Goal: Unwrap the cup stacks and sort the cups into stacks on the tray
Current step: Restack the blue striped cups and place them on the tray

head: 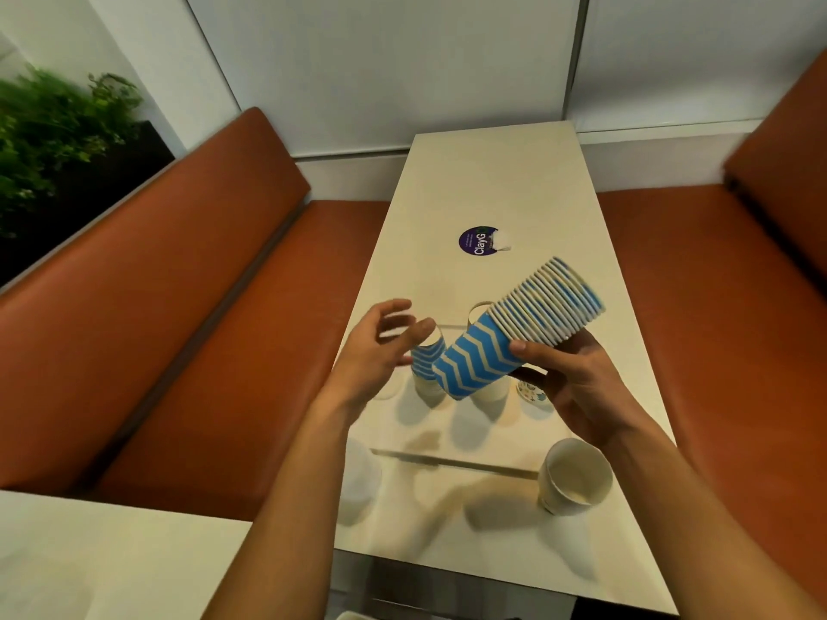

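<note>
- Clock reference: 12 o'clock is pointing away from the person along the table (492, 181).
- The right hand (577, 387) is grasping the blue zigzag stack (505, 337) around its middle, thumb on top and fingers curling beneath.
- The stack is hanging in the air over the table, tilting, with rims pointing to 2 o'clock and base to 8 o'clock. No wrapper is showing on it.
- The left hand (371, 351) is released, fingers spreading, holding nothing, and hovering just beside the stack's base at 9 o'clock.
- Under that hand a blue cup (425, 360) is standing on what seems to be a clear tray (447, 459). A patterned cup (530, 390) is sitting at the tray's 3 o'clock side.
- A white cup (575, 478) is standing upright at 5 o'clock, apparently just outside the tray.
- A round sticker (478, 242) is lying at 12 o'clock, well apart.
- Judged step: pulling cups off the base end and seating them on the matching blue cup.
- Advice: the left hand should be pinching only the outermost cup near its base, twisting slightly while drawing toward 8 o'clock. The right grip should be staying light, since paper walls are crushing easily. Upright the cup before nesting it.
</note>
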The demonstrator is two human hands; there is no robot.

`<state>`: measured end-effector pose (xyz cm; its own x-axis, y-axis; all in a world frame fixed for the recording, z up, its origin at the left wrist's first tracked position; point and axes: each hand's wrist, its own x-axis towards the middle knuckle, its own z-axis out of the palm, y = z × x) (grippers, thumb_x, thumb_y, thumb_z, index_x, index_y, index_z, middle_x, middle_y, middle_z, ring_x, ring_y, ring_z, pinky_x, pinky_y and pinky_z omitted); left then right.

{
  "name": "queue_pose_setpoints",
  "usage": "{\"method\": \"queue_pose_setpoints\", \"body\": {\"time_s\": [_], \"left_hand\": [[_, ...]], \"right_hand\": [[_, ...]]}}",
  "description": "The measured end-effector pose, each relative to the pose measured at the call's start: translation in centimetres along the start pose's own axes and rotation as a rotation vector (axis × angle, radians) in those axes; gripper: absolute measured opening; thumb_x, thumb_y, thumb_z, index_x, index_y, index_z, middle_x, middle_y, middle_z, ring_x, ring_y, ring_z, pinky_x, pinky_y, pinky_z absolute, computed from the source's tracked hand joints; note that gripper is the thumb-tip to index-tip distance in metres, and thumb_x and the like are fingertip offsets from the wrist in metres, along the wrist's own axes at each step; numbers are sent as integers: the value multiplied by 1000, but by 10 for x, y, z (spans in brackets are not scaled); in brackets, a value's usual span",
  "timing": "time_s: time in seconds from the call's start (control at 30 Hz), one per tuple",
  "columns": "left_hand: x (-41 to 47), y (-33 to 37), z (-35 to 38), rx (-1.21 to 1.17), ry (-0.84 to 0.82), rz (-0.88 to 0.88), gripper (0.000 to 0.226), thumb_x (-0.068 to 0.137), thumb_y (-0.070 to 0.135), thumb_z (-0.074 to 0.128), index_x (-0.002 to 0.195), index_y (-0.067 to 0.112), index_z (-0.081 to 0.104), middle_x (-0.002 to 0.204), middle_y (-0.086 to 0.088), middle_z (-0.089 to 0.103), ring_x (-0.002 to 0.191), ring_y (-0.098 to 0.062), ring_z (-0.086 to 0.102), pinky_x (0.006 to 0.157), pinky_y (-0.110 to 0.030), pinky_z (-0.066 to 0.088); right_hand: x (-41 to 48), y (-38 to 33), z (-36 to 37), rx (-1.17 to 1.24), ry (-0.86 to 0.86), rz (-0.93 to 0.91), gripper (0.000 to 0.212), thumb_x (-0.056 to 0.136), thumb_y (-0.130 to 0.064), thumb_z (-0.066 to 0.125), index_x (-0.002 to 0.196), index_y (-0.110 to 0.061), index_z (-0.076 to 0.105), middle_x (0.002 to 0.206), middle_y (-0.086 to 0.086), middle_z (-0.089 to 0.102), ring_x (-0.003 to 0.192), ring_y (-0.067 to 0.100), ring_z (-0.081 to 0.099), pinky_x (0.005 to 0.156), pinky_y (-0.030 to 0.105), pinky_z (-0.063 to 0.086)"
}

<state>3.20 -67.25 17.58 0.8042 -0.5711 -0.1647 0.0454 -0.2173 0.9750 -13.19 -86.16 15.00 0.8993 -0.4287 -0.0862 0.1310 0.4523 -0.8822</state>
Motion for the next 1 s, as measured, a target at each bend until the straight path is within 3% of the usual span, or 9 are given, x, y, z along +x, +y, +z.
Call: {"method": "queue_pose_setpoints", "body": {"time_s": [0.1, 0.2, 0.3, 0.4, 0.5, 0.57, 0.7, 0.8, 1.0], "left_hand": [[-23, -16, 6, -289, -169, -89, 54, 90, 30, 75, 138, 18, 54, 133, -17, 65, 110, -28, 68, 97, -50, 55], [-38, -29, 12, -389, -276, -113, 57, 89, 25, 70, 141, 18, 50, 132, -17, 65, 112, -35, 68, 90, -45, 59], [-46, -34, 13, -396, -266, -105, 54, 87, 21, 73, 137, 18, 53, 126, -13, 70, 112, -34, 69, 88, -40, 59], [-48, -31, 6, -371, -236, -98, 50, 84, 22, 75, 131, 19, 58, 120, -11, 72, 107, -32, 70, 87, -39, 59], [-47, -29, -2, -306, -230, -102, 50, 81, 24, 79, 128, 20, 62, 118, -10, 72, 104, -31, 70, 84, -38, 59], [-45, -29, -6, -279, -237, -101, 51, 80, 24, 80, 128, 21, 63, 117, -10, 72, 103, -30, 70, 83, -37, 59], [-42, -27, -11, -272, -246, -94, 49, 79, 20, 79, 127, 19, 65, 113, -7, 74, 100, -28, 70, 82, -37, 60], [-40, -26, -14, -239, -261, -68, 49, 81, 16, 78, 129, 16, 65, 113, -6, 74, 98, -24, 70, 80, -35, 59], [-36, -22, -17, -184, -278, -58, 47, 82, 18, 76, 127, 16, 67, 114, -8, 73, 98, -24, 70, 79, -35, 59]], "right_hand": [[-2, 0, 11, -6, 0, -22, 72, 65, -9, 90, 129, -6, 58, 122, 13, 72, 116, 33, 69, 81, 34, 61], [-2, 6, 18, -32, 22, -15, 111, 44, -26, 105, 139, -13, 50, 128, 13, 67, 116, 29, 70, 84, 37, 61], [-4, 9, 20, -72, 55, 2, 124, 38, -30, 106, 144, -27, 40, 137, 12, 60, 123, 28, 66, 89, 43, 61], [-11, 6, 21, -237, 101, -46, 120, 43, -31, 103, 140, -39, 34, 137, 6, 55, 122, 23, 64, 95, 44, 60], [-15, 0, 19, -475, 124, -158, 121, 51, -27, 97, 147, -44, 25, 129, -3, 54, 113, 14, 64, 83, 26, 61], [-14, -4, 17, -580, 84, -212, 115, 52, -30, 98, 146, -42, 32, 129, -8, 54, 115, 11, 62, 79, 23, 61], [-8, -17, 10, -811, 52, -193, 115, 45, -48, 97, 144, -43, 39, 134, -14, 51, 116, 10, 60, 86, 30, 62], [-4, -27, 9, -921, -24, -142, 118, 40, -55, 96, 143, -46, 37, 128, -12, 50, 106, 14, 65, 84, 35, 64], [-4, -30, 8, -944, -81, -156, 83, 48, -51, 99, 118, -40, 55, 110, -8, 62, 94, 18, 70, 73, 41, 65]]}}
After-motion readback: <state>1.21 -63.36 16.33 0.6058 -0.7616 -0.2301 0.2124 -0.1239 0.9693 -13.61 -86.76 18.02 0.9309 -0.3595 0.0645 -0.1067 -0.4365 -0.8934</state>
